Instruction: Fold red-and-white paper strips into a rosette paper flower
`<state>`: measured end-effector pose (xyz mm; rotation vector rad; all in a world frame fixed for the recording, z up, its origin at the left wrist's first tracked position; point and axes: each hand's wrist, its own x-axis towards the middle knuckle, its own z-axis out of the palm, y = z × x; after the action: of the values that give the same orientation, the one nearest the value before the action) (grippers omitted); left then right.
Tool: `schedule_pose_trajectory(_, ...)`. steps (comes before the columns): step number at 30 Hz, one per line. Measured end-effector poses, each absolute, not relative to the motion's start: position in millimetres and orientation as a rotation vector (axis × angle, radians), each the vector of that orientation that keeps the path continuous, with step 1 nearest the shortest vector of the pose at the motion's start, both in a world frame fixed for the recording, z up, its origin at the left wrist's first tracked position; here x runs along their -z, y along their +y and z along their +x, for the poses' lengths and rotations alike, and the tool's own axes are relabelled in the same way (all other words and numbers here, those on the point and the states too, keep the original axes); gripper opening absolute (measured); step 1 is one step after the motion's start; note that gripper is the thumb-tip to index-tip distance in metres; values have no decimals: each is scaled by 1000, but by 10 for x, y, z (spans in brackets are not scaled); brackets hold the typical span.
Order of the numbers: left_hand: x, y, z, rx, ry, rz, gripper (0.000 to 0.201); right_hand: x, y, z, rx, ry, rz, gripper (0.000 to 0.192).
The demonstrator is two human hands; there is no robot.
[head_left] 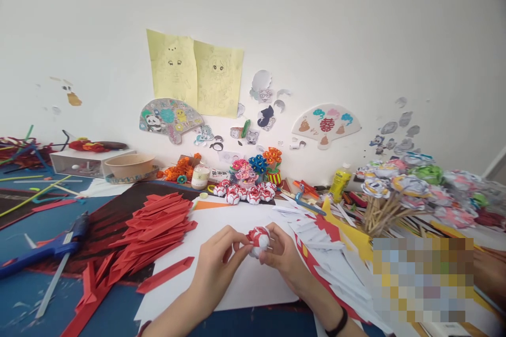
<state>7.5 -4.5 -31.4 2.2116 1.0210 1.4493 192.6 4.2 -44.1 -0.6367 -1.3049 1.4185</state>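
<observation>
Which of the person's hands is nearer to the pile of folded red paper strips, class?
Left. The left hand is at the side of the red-and-white paper ball facing the red strips; the right hand is at the ball's opposite side, farther away.

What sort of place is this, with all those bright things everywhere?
Probably a craft room or workshop: there's a blue glue gun, a pile of red strips, and a bunch of handmade-looking flowers.
</observation>
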Motion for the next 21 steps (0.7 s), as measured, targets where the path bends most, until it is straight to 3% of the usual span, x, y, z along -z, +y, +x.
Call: schedule_pose_trajectory(21,359,-46,95,-1280,1136,2284,9,497,54,1937,-1414,-1341,-674,37)
